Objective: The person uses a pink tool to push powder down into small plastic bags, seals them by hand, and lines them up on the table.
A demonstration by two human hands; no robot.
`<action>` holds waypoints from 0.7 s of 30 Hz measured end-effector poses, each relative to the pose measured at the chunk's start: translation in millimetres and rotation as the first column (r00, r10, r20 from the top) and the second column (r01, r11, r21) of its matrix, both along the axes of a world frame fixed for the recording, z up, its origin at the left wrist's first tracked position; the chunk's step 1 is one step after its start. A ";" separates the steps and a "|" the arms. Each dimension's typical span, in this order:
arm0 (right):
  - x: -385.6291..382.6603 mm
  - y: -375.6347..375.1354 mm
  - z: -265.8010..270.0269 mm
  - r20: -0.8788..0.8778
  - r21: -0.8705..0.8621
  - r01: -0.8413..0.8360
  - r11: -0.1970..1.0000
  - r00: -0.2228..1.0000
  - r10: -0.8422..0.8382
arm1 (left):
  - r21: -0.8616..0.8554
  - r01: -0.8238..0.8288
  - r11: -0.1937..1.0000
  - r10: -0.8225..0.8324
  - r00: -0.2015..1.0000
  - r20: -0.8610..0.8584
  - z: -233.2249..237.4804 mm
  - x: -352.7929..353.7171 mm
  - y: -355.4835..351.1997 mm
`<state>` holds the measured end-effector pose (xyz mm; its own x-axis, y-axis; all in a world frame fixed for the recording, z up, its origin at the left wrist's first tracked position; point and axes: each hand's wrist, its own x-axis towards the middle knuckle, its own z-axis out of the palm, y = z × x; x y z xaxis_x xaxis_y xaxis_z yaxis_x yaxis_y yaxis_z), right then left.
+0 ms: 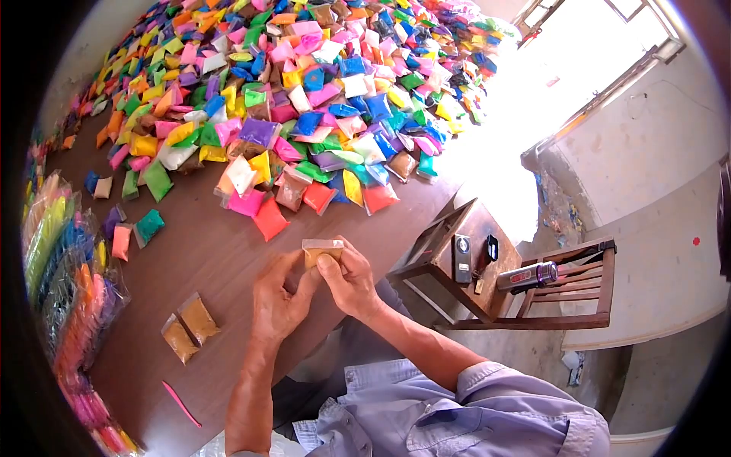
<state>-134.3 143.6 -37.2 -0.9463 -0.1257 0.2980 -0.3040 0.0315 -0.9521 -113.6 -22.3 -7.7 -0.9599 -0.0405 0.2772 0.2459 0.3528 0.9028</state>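
A small clear packet with tan-brown contents (323, 249) is held up over the near side of the table. My right hand (352, 283) pinches its right part, thumb in front. My left hand (282, 293) is at its left edge, with thumb and forefinger curved around it; their exact contact is partly hidden. To the left on the brown table lie two similar tan-brown packets, a right one (199, 318) and a left one (179, 340), side by side. Below them is a thin pink stick (182, 404).
A large heap of colourful filled packets (304, 99) covers the far table (251, 373). Long clear bags of coloured items (84, 297) line the left edge. At right, a wooden chair (567, 314) bears a phone-like device (462, 260) and a metal flask (527, 276).
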 end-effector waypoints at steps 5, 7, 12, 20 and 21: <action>-1.2 -1.7 5.8 0.002 0.016 -0.006 1.000 1.000 0.006 | 0.180 0.051 0.982 -0.071 0.992 0.108 -19.9 -1.9 0.1; -1.1 -5.8 -2.9 0.122 -0.084 0.015 0.996 0.993 -0.005 | 0.143 0.009 0.990 -0.021 0.997 0.079 -17.9 -2.3 1.4; 3.4 0.8 12.8 0.160 -0.026 0.014 1.000 0.987 -0.010 | 0.087 0.024 0.996 -0.040 0.980 0.195 -14.6 -1.4 -0.6; 0.6 4.2 12.2 0.154 0.088 -0.016 0.996 0.988 0.002 | 0.352 0.066 0.933 -0.131 0.978 0.162 -13.8 -5.4 -0.2; -0.3 4.8 11.6 0.146 0.115 -0.009 0.993 0.989 -0.008 | 0.350 0.062 0.935 -0.127 0.978 0.166 -13.8 -5.9 -0.3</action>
